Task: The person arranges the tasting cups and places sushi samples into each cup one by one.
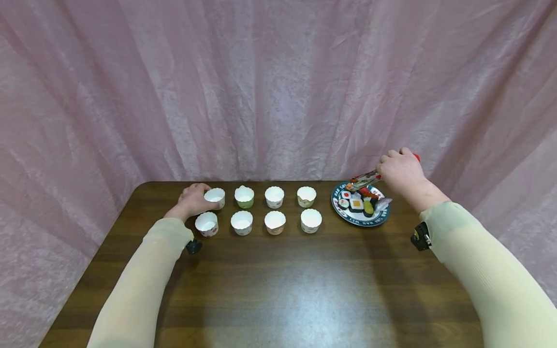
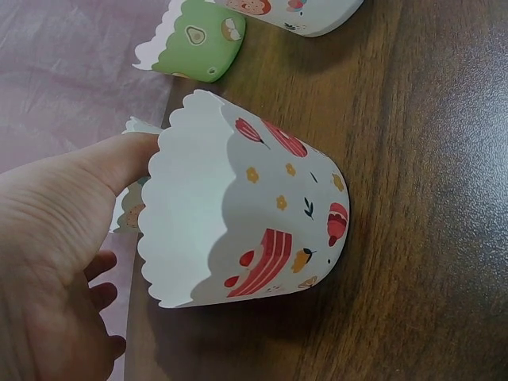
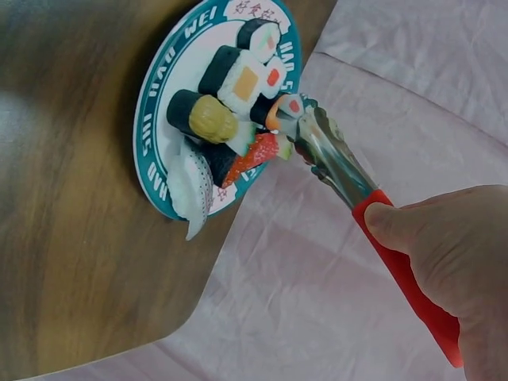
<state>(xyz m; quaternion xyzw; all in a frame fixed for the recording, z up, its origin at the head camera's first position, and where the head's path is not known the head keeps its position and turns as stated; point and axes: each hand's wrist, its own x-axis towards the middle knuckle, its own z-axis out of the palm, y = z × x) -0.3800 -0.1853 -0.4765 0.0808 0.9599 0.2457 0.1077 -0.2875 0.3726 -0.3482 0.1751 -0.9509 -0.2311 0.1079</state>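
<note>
The person's left hand (image 1: 194, 198) is at the back left cup (image 1: 215, 196). The thumb lies along the near side and fingers are bent behind, so the hand seems to pinch the cup, maybe to stop it from sliding. The right hand (image 1: 403, 170) grips the tongs (image 3: 341, 163) with its fingers wrapped round the red handle (image 3: 413, 294). Holding that end lets the metal tips reach food while the fingers stay away from it. The tips are right at a small black-and-orange roll (image 3: 274, 115) and look closed on it, but it is hard to tell whether it is off the plate (image 1: 367, 223).

The other toy-like sushi (image 1: 357, 204) sits close together on that plate, near the back of the wooden table (image 1: 270, 280), by the right hand. Eight paper cups stand left of it, in two rows of four, mouths up, with gaps between, perhaps so each is easy to reach.

The head view shows all the cups and the pinched one well. The left wrist view mostly hides that one behind the front left cup (image 2: 270, 202), but shows red cakes drawn on the front one and an avocado on the green cup (image 2: 202, 36). The right wrist view shows the long red handle, which the hand mostly covers in the head view, and a yellow-topped roll (image 3: 213, 119) up close.
</note>
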